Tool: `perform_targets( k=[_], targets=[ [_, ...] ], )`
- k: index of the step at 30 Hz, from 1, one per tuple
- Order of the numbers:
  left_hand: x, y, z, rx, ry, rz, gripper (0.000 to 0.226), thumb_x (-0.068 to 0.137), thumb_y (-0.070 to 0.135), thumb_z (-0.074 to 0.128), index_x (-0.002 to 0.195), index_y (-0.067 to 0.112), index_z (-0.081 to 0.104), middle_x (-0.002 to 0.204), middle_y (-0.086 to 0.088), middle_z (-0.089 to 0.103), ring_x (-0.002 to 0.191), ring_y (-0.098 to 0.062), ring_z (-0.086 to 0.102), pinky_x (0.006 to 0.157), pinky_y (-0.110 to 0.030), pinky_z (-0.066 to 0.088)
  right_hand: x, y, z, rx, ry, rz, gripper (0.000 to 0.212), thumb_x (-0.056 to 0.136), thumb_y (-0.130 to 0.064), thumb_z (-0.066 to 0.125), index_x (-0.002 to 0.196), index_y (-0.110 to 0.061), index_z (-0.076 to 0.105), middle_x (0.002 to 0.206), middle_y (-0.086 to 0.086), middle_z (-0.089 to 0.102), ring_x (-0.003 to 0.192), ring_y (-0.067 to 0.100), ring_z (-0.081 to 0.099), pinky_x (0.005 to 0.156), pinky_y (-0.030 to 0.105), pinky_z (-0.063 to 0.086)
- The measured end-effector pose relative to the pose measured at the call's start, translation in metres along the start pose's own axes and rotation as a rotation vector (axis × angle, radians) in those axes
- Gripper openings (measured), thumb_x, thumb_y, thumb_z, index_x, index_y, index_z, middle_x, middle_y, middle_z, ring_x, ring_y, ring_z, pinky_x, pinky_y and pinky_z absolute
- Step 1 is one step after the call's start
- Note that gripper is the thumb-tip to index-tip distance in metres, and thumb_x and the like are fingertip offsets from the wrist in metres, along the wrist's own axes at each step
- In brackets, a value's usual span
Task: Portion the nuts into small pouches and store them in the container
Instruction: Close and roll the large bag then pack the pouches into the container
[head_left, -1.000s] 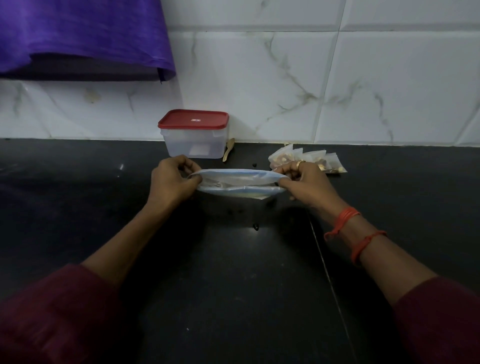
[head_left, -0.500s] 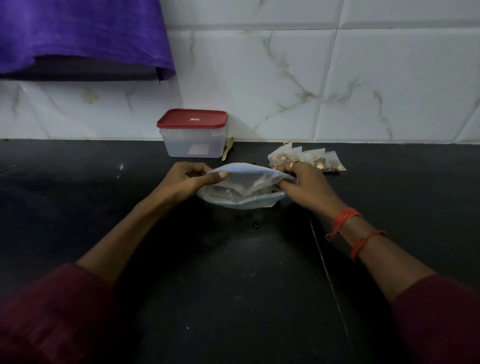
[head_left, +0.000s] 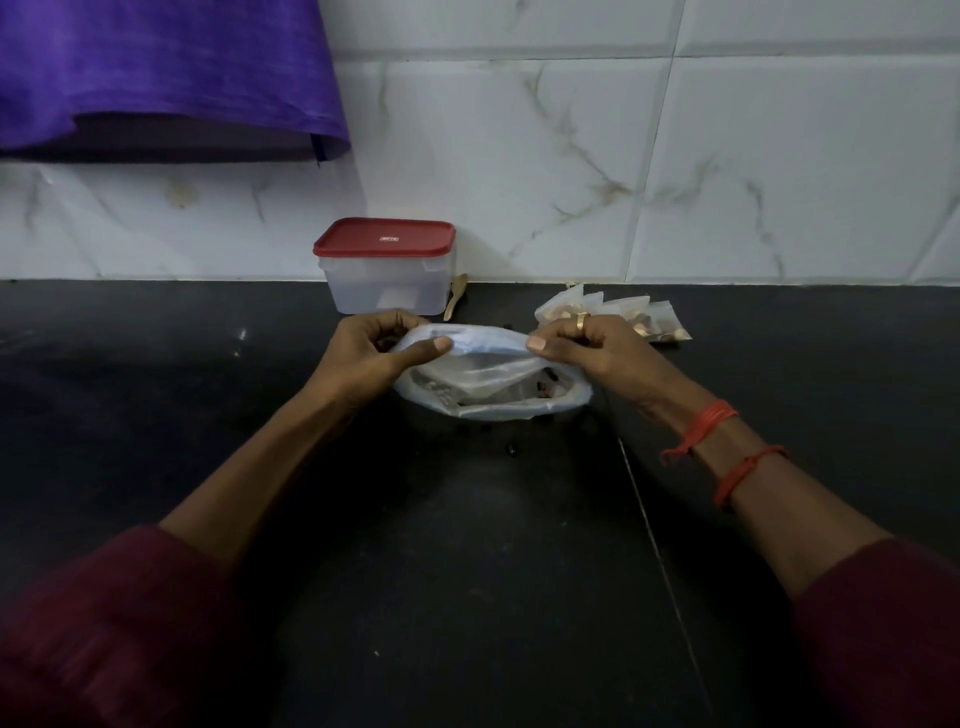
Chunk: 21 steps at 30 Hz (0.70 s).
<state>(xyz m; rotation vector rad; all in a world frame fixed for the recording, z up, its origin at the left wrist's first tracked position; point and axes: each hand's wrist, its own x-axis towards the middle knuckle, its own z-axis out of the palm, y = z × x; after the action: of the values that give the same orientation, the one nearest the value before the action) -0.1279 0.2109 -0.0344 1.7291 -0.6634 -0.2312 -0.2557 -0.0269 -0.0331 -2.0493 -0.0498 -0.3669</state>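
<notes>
A large clear zip bag (head_left: 493, 387) lies on the black counter (head_left: 467, 571) with its mouth pulled open. My left hand (head_left: 374, 353) pinches the far rim at its left end, and my right hand (head_left: 587, 348) pinches the same rim at its right end. Dark bits and a fold of plastic show inside the bag. Behind my right hand lie several small filled pouches (head_left: 623, 314) of nuts. A clear container with a red lid (head_left: 387, 267) stands shut against the wall.
A small wooden spoon (head_left: 455, 297) leans beside the container. Loose dark crumbs (head_left: 513, 449) lie on the counter in front of the bag. A purple cloth (head_left: 156, 73) hangs at the upper left over the tiled wall.
The bag was stretched flat between both hands; now its mouth gapes open, the far rim lifted and the near rim dropped toward me. Both hands have moved closer together.
</notes>
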Motion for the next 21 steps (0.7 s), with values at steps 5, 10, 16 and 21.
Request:
perform_targets(
  k=[5, 10, 16, 21],
  targets=[
    [-0.003, 0.002, 0.002, 0.140, -0.063, 0.091, 0.025, 0.076, 0.031, 0.077, 0.099, 0.029, 0.070, 0.097, 0.010, 0.071, 0.087, 0.000, 0.069, 0.064, -0.012, 0.054, 0.005, 0.001, 0.011, -0.169, -0.022, -0.017, 0.017, 0.088, -0.021, 0.076, 0.105, -0.024, 0.073, 0.082, -0.015, 0.067, 0.067, -0.009, 0.058, 0.067, 0.006, 0.044],
    [-0.003, 0.001, 0.000, 0.277, -0.058, 0.140, 0.022, 0.076, 0.029, 0.079, 0.096, 0.027, 0.071, 0.098, 0.009, 0.071, 0.089, 0.001, 0.067, 0.066, -0.012, 0.053, 0.005, 0.001, 0.010, -0.255, 0.013, -0.013, 0.020, 0.083, -0.024, 0.082, 0.101, -0.023, 0.075, 0.083, -0.015, 0.065, 0.069, -0.012, 0.055, 0.067, 0.009, 0.041],
    [0.001, -0.004, -0.004, 0.305, 0.054, 0.149, 0.020, 0.071, 0.028, 0.083, 0.087, 0.021, 0.072, 0.097, 0.009, 0.071, 0.089, -0.005, 0.068, 0.071, -0.020, 0.057, 0.004, 0.007, -0.003, -0.432, 0.209, -0.001, 0.029, 0.062, -0.053, 0.089, 0.074, -0.037, 0.067, 0.073, -0.018, 0.065, 0.064, -0.007, 0.057, 0.058, 0.011, 0.039],
    [0.002, -0.011, -0.007, 0.363, 0.114, 0.158, 0.026, 0.070, 0.035, 0.084, 0.087, 0.018, 0.072, 0.090, 0.007, 0.072, 0.081, -0.008, 0.068, 0.063, -0.016, 0.054, 0.001, 0.010, -0.016, -0.641, 0.195, -0.040, 0.035, 0.065, -0.067, 0.078, 0.076, -0.034, 0.073, 0.065, -0.022, 0.062, 0.064, -0.006, 0.058, 0.060, 0.017, 0.039]
  ],
)
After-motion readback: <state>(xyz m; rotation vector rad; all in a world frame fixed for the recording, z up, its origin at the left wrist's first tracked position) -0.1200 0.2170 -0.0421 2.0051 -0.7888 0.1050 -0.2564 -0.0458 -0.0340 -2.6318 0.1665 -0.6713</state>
